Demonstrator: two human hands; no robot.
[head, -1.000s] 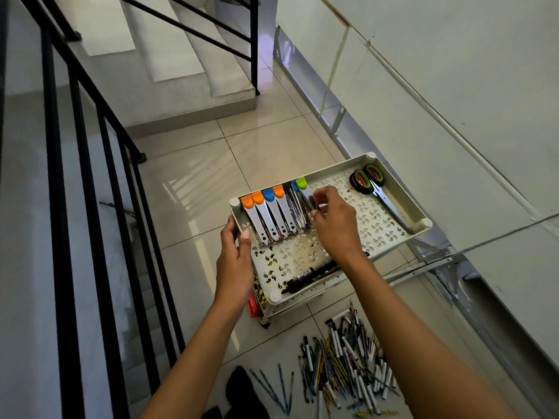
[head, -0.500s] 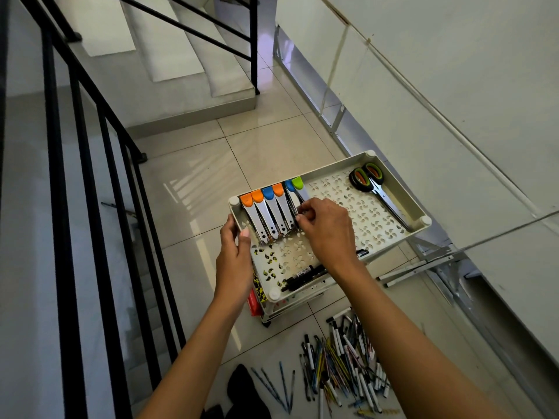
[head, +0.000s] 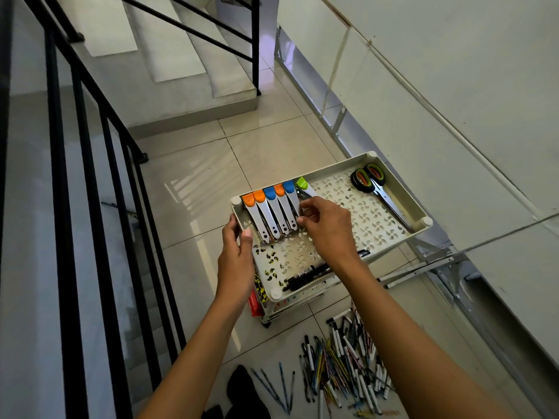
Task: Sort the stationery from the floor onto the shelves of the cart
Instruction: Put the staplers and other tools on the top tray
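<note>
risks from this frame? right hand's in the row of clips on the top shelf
1. Right hand is working among the tightly packed clips; a nudge could knock the row askew.
2. Cart is on wheels near the stair edge; only the left hand steadies it.

We see dim daylight glaring off the glossy beige floor tiles (head: 193,189) at nine o'clock; edges bow.

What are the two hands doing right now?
Left hand: holds the cart's top tray by its edge.
Right hand: fingers curled at the staple removers; a grip cannot be told.
</note>
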